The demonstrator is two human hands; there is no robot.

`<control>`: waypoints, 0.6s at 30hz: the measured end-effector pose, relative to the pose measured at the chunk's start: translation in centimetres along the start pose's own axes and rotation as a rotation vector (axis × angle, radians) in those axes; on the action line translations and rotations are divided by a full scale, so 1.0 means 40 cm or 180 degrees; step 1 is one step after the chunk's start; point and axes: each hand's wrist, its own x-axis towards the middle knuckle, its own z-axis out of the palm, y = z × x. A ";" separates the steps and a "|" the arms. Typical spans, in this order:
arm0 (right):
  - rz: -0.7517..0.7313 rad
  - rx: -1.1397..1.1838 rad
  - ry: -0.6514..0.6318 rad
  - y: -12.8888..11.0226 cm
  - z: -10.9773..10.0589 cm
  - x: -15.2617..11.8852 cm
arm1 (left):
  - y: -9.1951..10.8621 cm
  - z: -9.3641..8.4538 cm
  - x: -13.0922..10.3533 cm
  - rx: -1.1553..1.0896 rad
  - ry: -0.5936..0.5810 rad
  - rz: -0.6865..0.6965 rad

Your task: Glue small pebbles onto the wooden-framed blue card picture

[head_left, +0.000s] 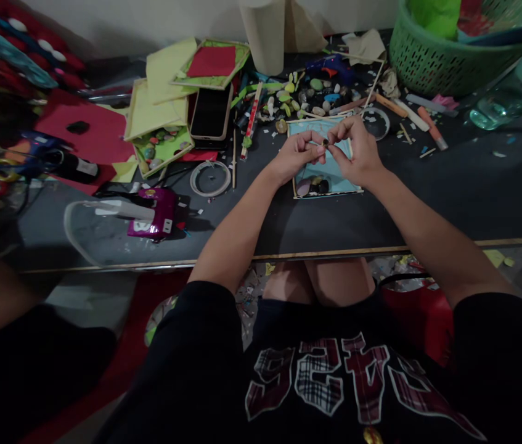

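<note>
head-worn view, facing forward and down

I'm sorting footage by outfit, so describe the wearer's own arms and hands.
The left hand and right hand are ungloved, with no watch or bracelet visible. Short, dark sleeves leave the forearms uncovered. The dark shirt has large plaid characters with pale outlines across its front.
</note>
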 end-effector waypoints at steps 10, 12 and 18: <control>-0.0143 -0.0057 0.0099 0.004 0.007 -0.004 | 0.010 0.003 0.001 0.0213 0.0269 0.0014; -0.0199 -0.0224 0.0124 0.005 0.005 -0.005 | 0.011 0.000 0.000 0.0393 0.0209 0.0080; 0.0054 -0.0263 0.0175 -0.002 0.005 -0.002 | -0.004 -0.019 0.000 0.1207 0.0105 0.0442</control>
